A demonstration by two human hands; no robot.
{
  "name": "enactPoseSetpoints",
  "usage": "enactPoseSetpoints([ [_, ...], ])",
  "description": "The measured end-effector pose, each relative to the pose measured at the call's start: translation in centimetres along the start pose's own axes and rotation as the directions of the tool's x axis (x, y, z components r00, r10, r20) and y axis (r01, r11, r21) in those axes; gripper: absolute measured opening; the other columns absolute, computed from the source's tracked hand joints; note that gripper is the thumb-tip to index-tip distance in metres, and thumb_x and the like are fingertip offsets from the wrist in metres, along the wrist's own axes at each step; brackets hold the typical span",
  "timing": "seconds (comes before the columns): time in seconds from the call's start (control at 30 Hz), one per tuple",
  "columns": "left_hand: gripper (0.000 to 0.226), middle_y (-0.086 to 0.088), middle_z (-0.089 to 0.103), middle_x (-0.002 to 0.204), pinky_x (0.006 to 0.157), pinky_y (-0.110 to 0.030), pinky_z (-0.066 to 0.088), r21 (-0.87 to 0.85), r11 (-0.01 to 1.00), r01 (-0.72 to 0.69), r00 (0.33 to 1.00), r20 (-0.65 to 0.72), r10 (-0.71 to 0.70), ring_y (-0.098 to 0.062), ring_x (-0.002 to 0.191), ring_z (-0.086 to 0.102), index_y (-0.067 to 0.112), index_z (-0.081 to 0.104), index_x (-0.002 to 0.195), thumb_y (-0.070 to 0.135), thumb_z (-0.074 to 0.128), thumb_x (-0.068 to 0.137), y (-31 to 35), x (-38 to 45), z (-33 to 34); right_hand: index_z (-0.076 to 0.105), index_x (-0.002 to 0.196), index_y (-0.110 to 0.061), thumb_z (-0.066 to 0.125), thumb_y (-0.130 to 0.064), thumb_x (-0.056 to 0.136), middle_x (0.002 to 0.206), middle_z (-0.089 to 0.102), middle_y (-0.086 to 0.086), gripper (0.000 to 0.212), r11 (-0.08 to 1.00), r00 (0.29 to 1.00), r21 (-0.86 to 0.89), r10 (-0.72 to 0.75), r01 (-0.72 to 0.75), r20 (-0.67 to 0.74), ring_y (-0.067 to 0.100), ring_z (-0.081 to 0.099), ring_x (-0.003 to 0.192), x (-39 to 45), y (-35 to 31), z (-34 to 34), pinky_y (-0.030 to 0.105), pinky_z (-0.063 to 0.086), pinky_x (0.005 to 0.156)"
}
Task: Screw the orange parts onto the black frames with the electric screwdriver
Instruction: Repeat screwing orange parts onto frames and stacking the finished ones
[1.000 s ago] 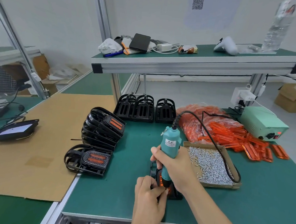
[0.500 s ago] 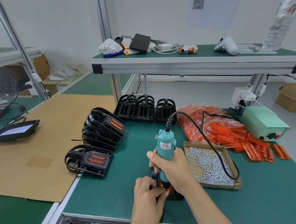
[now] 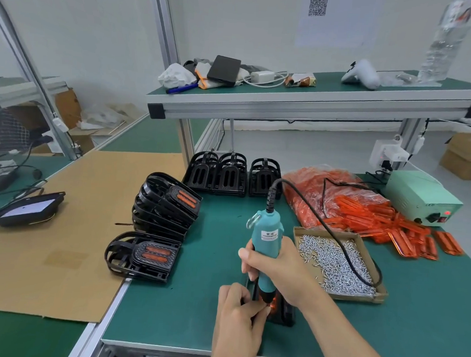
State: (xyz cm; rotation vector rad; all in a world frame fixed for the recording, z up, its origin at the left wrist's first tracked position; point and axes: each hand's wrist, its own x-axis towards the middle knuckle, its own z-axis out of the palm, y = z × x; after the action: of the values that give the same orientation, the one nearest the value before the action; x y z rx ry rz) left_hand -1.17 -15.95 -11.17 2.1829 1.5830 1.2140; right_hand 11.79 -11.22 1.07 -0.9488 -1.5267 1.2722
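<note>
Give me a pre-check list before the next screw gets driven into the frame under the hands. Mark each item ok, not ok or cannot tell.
1. Right hand grips the electric screwdriver firmly: ok.
2. Screwdriver tip sits on the orange part in the black frame: ok, tip is down at the part.
3. Screw seated straight in its hole: cannot tell, fingers hide it.
4. Left hand steadies the work at the tip: ok, though its fingers are very close to the bit.
5. Screw supply: ok, the cardboard tray holds many.
6. Cord free: not ok, it drapes across the tray.
</note>
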Motion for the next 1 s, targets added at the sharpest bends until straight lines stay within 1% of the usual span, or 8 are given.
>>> enactPoseSetpoints([
  [0.2, 0.013, 0.013, 0.037, 0.086, 0.074, -0.016, 0.04, 0.014, 1.0, -0.019, 1.0, -0.014, 0.02, -0.007, 0.09, 0.04, 0.019, 0.073, 0.077, 0.024, 0.085, 0.082, 0.1, 0.0, -0.1, 0.076, 0.082, -0.018, 0.075, -0.032, 0.091, 0.089, 0.077, 0.012, 0.017, 0.999, 0.996, 0.02, -0.028, 0.026, 0.079, 0.022, 0.067, 0.071, 0.1, -1.2, -0.7, 0.037, 0.055, 0.072],
  [0.4, 0.008, 0.014, 0.037, 0.087, 0.076, -0.018, 0.043, 0.037, 0.997, -0.074, 0.996, -0.045, 0.076, -0.01, 0.09, 0.042, 0.023, 0.08, 0.089, 0.03, 0.081, 0.085, 0.0, -0.1, 0.1, 0.066, 0.082, -0.015, 0.079, -0.024, 0.084, 0.08, 0.07, 0.016, 0.016, 0.901, 0.951, 0.323, -0.23, 0.288, -0.204, 0.024, 0.056, 0.06, -0.3, -3.0, -2.9, 0.033, 0.051, 0.062],
  [0.47, 0.011, 0.014, 0.039, 0.087, 0.075, -0.021, 0.046, 0.064, 0.995, -0.082, 0.996, -0.042, 0.084, -0.01, 0.09, 0.043, 0.024, 0.08, 0.091, 0.034, 0.079, 0.085, 0.1, -0.1, 0.1, 0.061, 0.084, -0.016, 0.086, -0.026, 0.079, 0.077, 0.066, 0.009, 0.027, 0.748, 0.918, 0.57, -0.133, 0.341, -0.375, 0.018, 0.053, 0.058, -1.4, -2.6, -4.2, 0.027, 0.05, 0.058],
  [0.57, 0.024, 0.014, 0.042, 0.087, 0.073, -0.025, 0.049, 0.11, 0.991, -0.072, 0.997, -0.015, 0.074, -0.01, 0.09, 0.045, 0.025, 0.079, 0.093, 0.047, 0.074, 0.084, 0.5, -0.1, -0.1, 0.06, 0.08, -0.021, 0.072, -0.031, 0.09, 0.078, 0.057, -0.003, 0.018, 0.517, 0.837, 0.748, 0.103, 0.417, -0.538, 0.007, 0.047, 0.058, -3.7, -0.5, -5.9, 0.02, 0.045, 0.058],
  [0.67, 0.029, 0.013, 0.047, 0.084, 0.074, -0.03, 0.043, 0.145, 0.986, -0.08, 0.996, -0.016, 0.083, -0.012, 0.087, 0.048, 0.027, 0.079, 0.088, 0.055, 0.072, 0.083, 1.1, 0.2, -0.1, 0.058, 0.078, -0.023, 0.065, -0.036, 0.091, 0.078, 0.052, -0.009, 0.019, 0.433, 0.742, 0.779, 0.301, 0.453, -0.599, 0.004, 0.044, 0.058, -6.6, 2.9, -7.1, 0.017, 0.044, 0.057],
  [0.77, 0.033, 0.014, 0.049, 0.083, 0.077, -0.031, 0.037, 0.164, 0.984, -0.066, 0.998, 0.009, 0.065, -0.013, 0.087, 0.049, 0.028, 0.076, 0.085, 0.061, 0.069, 0.083, 2.6, 1.2, -0.3, 0.06, 0.075, -0.024, 0.059, -0.037, 0.1, 0.079, 0.05, -0.012, 0.029, 0.34, 0.72, 0.812, 0.38, 0.475, -0.58, 0.001, 0.044, 0.058, -9.0, 6.3, -7.3, 0.015, 0.044, 0.057],
  [0.9, 0.055, 0.011, 0.06, 0.101, 0.09, -0.038, 0.037, 0.354, 0.935, 0.02, 0.966, 0.233, -0.109, -0.017, 0.101, 0.05, 0.03, 0.062, 0.105, 0.077, 0.046, 0.081, 5.5, 3.5, 0.1, 0.058, 0.077, -0.027, 0.05, -0.043, 0.106, 0.077, 0.048, -0.015, 0.034, 0.266, 0.734, 0.825, 0.376, 0.499, -0.566, -0.002, 0.042, 0.056, -10.1, 8.4, -7.0, 0.012, 0.042, 0.056],
  [1.0, 0.066, 0.0, 0.058, 0.12, 0.097, -0.045, 0.035, 0.503, 0.864, 0.0, 0.902, 0.373, -0.217, -0.025, 0.113, 0.048, 0.021, 0.051, 0.121, 0.075, 0.05, 0.083, 6.5, 4.6, 0.9, 0.056, 0.078, -0.027, 0.049, -0.044, 0.106, 0.077, 0.048, -0.015, 0.034, 0.252, 0.732, 0.828, 0.388, 0.501, -0.56, -0.001, 0.042, 0.055, -10.1, 8.6, -6.9, 0.013, 0.042, 0.055],
])
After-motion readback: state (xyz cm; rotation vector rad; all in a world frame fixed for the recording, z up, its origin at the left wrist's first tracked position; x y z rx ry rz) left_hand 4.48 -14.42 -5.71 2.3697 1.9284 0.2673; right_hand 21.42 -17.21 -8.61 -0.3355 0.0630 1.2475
